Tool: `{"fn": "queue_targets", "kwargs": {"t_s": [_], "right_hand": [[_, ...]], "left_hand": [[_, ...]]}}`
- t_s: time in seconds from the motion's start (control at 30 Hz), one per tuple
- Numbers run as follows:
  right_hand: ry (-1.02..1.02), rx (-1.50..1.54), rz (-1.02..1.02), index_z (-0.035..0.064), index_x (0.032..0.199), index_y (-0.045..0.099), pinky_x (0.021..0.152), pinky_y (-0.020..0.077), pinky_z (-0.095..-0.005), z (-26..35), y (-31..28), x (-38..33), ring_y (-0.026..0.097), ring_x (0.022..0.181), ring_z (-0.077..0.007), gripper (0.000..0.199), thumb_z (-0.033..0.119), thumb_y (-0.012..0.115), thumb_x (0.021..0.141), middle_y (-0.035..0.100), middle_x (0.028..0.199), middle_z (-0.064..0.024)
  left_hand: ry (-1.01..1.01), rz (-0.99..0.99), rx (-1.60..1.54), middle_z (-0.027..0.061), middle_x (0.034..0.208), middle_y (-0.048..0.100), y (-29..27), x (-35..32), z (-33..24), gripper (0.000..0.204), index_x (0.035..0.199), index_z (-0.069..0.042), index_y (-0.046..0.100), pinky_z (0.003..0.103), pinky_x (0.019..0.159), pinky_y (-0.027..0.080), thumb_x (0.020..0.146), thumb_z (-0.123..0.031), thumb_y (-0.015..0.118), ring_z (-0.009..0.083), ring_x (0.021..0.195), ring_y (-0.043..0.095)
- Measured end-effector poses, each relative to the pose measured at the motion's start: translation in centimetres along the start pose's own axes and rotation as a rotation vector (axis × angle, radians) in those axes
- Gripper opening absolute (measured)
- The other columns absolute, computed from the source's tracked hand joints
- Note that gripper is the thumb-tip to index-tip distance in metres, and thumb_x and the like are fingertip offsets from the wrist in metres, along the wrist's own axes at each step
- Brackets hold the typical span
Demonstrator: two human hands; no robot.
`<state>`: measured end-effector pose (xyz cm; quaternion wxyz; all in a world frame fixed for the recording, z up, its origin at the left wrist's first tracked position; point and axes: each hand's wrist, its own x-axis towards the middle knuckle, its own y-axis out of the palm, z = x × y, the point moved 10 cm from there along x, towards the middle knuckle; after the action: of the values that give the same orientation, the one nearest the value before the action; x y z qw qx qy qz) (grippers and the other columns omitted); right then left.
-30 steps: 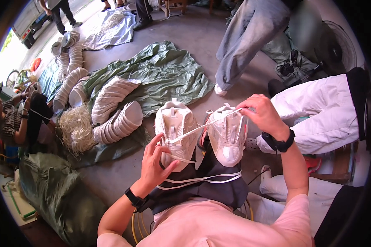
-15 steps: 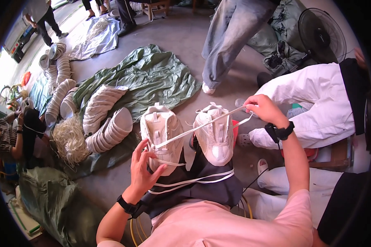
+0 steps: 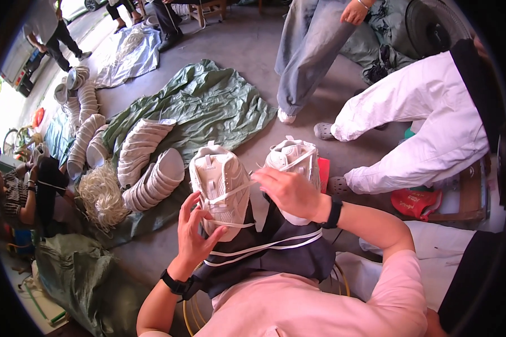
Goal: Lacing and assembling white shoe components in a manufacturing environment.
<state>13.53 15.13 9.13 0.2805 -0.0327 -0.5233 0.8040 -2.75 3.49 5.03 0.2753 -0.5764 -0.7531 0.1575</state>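
Note:
Two pale beige sneakers rest on my dark-trousered knees, the left shoe (image 3: 219, 182) and the right shoe (image 3: 294, 159). A white lace (image 3: 230, 194) runs taut across the left shoe toward the right one. My left hand (image 3: 195, 233) grips the lower side of the left shoe, fingers pressed on the lace near the toe. My right hand (image 3: 289, 191) sits between the two shoes and pinches the lace. A black band circles each wrist.
Stacks of nested white shoe uppers (image 3: 152, 165) and a bundle of white laces (image 3: 102, 197) lie on a green tarp (image 3: 208, 104) to my left. A person in white trousers (image 3: 427, 135) sits at right; another in jeans (image 3: 309, 56) stands ahead. A seated person (image 3: 22, 191) works far left.
My right hand has come in from far right of the right shoe to between the two shoes, drawing the lace with it. My left hand stays on the left shoe.

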Motion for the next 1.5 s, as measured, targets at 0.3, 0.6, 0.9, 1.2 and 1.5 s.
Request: {"fn": "queue_targets", "kwargs": {"t_s": [0.3,0.6,0.9,1.2,1.5], "right_hand": [[-0.215,-0.272,-0.012,0.0054,0.089,0.061,0.069,0.0506,-0.0329,1.0,0.8,1.0,0.061,0.08,-0.0213,0.01,0.009,0.058,0.08,0.054,0.084,-0.0069],[-0.117,-0.376,-0.095,0.0031,0.091,0.066,0.069,0.0538,-0.0354,-3.9,-7.2,-0.4,0.065,0.079,-0.0243,0.015,0.006,0.059,0.078,0.06,0.084,-0.008],[0.064,-0.41,-0.182,0.0021,0.089,0.07,0.07,0.0542,-0.0368,-10.9,-13.5,-3.5,0.066,0.08,-0.0278,0.012,0.001,0.062,0.08,0.064,0.091,-0.009],[0.27,-0.525,-0.337,0.0027,0.091,0.072,0.072,0.054,-0.0394,-17.1,-21.6,-6.4,0.067,0.081,-0.032,0.01,0.005,0.064,0.085,0.068,0.1,-0.0119],[0.391,-0.646,-0.548,0.0002,0.098,0.07,0.08,0.0518,-0.0364,-17.7,-30.1,-8.8,0.066,0.091,-0.0316,0.014,0.003,0.062,0.087,0.068,0.101,-0.0134]], "left_hand": [[0.005,-0.008,0.009,0.02,0.141,0.044,0.2,0.1,-0.2,0.04,0.087,-0.005,0.056,0.047,0.099,0.044,0.069,-0.022,0.087,0.0389,0.124,0.05],[-0.023,0.006,-0.01,0.02,0.141,0.044,1.4,0.5,0.0,0.04,0.085,-0.005,0.053,0.047,0.102,0.041,0.071,-0.025,0.086,0.0375,0.125,0.05],[-0.02,0.019,0.025,0.0206,0.142,0.043,1.9,0.7,-0.4,0.04,0.086,-0.004,0.052,0.047,0.103,0.041,0.071,-0.024,0.084,0.0379,0.126,0.048],[-0.061,0.01,-0.026,0.0198,0.14,0.044,2.6,1.0,-0.2,0.039,0.087,-0.005,0.054,0.048,0.103,0.04,0.069,-0.02,0.086,0.039,0.126,0.047],[-0.072,0.012,0.025,0.0204,0.142,0.042,2.7,1.9,0.5,0.037,0.088,-0.004,0.053,0.046,0.103,0.041,0.072,-0.02,0.082,0.0373,0.126,0.048]]}}
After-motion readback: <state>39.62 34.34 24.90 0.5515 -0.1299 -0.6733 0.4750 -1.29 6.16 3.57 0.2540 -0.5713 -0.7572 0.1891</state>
